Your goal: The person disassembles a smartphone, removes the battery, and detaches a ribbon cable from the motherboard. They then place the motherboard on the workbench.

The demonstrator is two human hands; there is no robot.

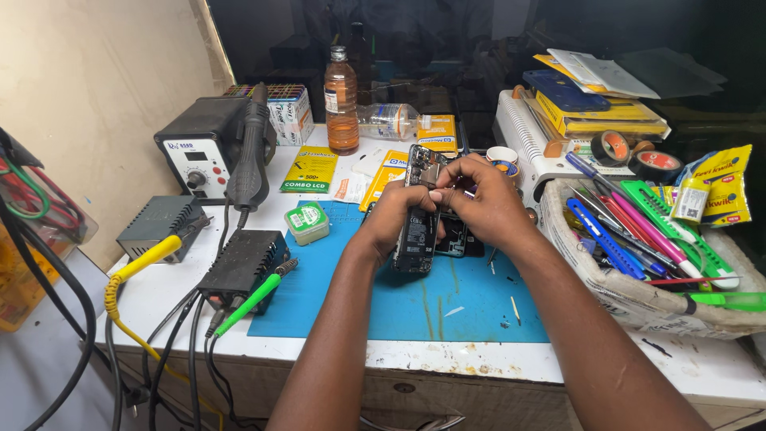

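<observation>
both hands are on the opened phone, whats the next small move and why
Probably lift gently with the right hand at the top of the opened phone, where its fingertips pinch a small part, while the left hand steadies the body. The back is off, the battery and board exposed, and the phone is held tilted above the blue mat.

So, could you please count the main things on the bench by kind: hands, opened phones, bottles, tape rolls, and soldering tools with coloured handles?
Hands: 2, left hand and right hand
Opened phones: 1, the opened phone, held by both hands
Bottles: 2, brown bottle upright, clear bottle lying down
Tape rolls: 2, orange-cored roll and black roll
Soldering tools: 2, yellow-handled tool and green-handled tool
Total: 9
</observation>
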